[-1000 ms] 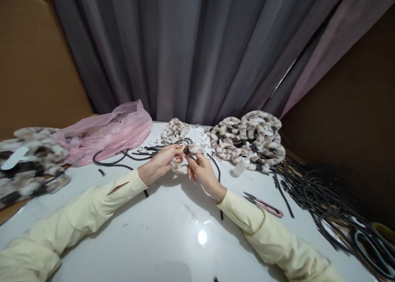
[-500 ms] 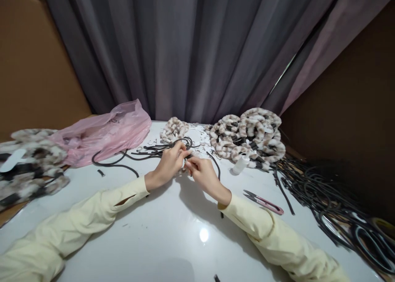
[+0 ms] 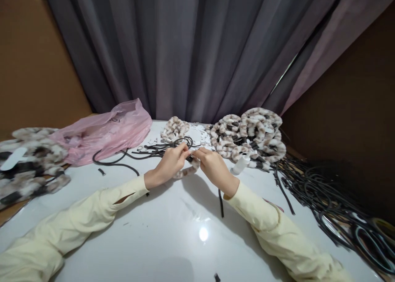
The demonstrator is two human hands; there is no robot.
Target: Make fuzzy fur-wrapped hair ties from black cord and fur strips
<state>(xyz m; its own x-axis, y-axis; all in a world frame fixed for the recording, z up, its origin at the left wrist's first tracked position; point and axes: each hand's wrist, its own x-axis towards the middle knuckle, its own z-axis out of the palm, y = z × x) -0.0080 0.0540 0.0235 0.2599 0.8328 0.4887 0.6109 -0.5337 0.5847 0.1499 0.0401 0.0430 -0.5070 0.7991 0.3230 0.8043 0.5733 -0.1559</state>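
Observation:
My left hand [image 3: 170, 162] is closed in a pinch at the middle of the table, its fingertips against a small dark piece on a furry loop [image 3: 185, 172]. Close by on the right, my right hand [image 3: 215, 168] is pinched too, fingertips nearly meeting the left ones; what it grips is too small to name. The furry loop hangs below and between both hands, partly hidden by them. Black cords [image 3: 154, 150] lie just behind my left hand.
A pink plastic bag [image 3: 108, 134] lies back left. Furry loops [image 3: 256, 128] are piled back right, beside a white bottle [image 3: 241, 163]. Another furry pile [image 3: 33, 158] sits far left. Many black cords [image 3: 311, 191] spread at the right, and scissors lie partly under my right sleeve [image 3: 265, 216].
My right hand has shifted right and slightly up, its forearm now covering most of the pink-handled scissors. More of the furry loop shows under the hands. My left hand has barely moved.

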